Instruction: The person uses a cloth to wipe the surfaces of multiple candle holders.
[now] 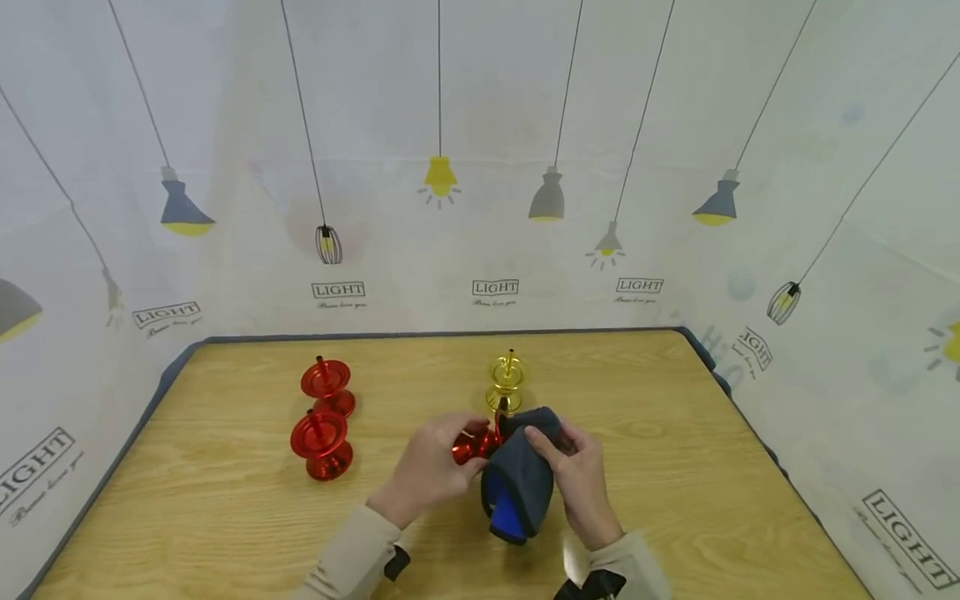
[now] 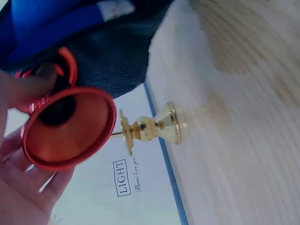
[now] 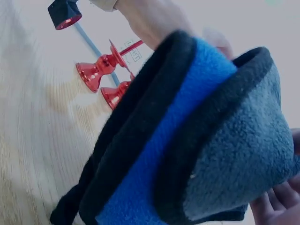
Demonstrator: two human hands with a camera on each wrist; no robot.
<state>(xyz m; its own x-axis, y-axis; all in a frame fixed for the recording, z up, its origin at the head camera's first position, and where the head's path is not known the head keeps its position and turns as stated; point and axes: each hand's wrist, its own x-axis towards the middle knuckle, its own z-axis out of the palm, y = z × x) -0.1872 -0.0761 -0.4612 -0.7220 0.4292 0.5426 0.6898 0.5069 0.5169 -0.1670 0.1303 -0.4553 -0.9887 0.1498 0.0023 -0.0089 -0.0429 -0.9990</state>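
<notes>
My left hand (image 1: 429, 463) grips a shiny red candlestick (image 1: 468, 448), tipped on its side. Its hollow, flared base (image 2: 77, 133) faces the camera in the left wrist view. In my right hand (image 1: 588, 483) is a folded cloth (image 1: 528, 479), dark grey and blue with black edging, pinched with the thumb on top. The cloth lies against the candlestick's upper end and hides part of it. Just beyond both hands a gold candlestick (image 1: 507, 374) stands upright on the table.
Two more red candlesticks, a nearer one (image 1: 327, 457) and a farther one (image 1: 326, 380), stand upright at the left of the wooden table (image 1: 660, 417). A pale sheet printed with lamps (image 1: 495, 233) rises behind the table's dark edge.
</notes>
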